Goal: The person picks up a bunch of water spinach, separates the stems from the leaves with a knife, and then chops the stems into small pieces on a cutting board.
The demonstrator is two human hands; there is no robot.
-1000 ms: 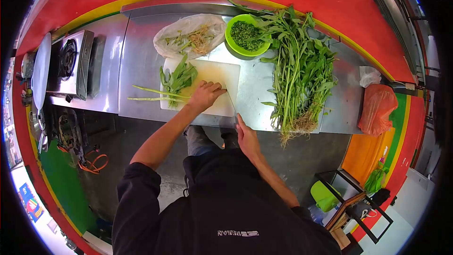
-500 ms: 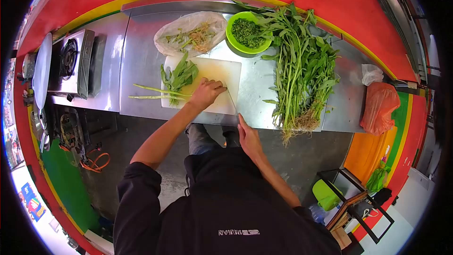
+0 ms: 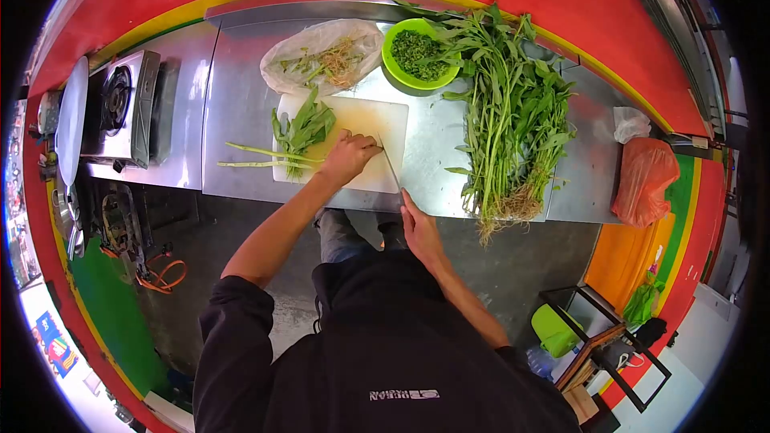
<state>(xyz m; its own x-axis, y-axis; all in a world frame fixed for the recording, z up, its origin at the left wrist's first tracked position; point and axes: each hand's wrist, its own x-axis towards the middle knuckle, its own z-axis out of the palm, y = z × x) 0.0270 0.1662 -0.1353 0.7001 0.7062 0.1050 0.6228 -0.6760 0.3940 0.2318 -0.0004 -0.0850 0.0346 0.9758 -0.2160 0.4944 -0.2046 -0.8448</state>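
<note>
My right hand (image 3: 419,232) is closed around the handle of a knife (image 3: 390,167), whose thin blade slants up and left over the right part of a white cutting board (image 3: 391,118). My left hand (image 3: 350,158) is on the board with its fingers curled, close beside the blade near its tip. What those fingers press or hold is hidden under them. To the left of that hand lie leafy greens (image 3: 307,125) on the board. Pale green stems (image 3: 258,163) stick out past the board's left edge.
Behind the board are a plastic bag (image 3: 278,70) with rooty trimmings and a green bowl (image 3: 391,58) of chopped leaves. A big pile of rooted greens (image 3: 513,112) covers the right side of the steel counter (image 3: 241,112). A gas stove (image 3: 128,108) stands left; a red bag (image 3: 644,180) sits far right.
The knife's tip has shifted slightly up and left beside my left fingers. Both hands stay almost in place, and the whole view has moved a little.
</note>
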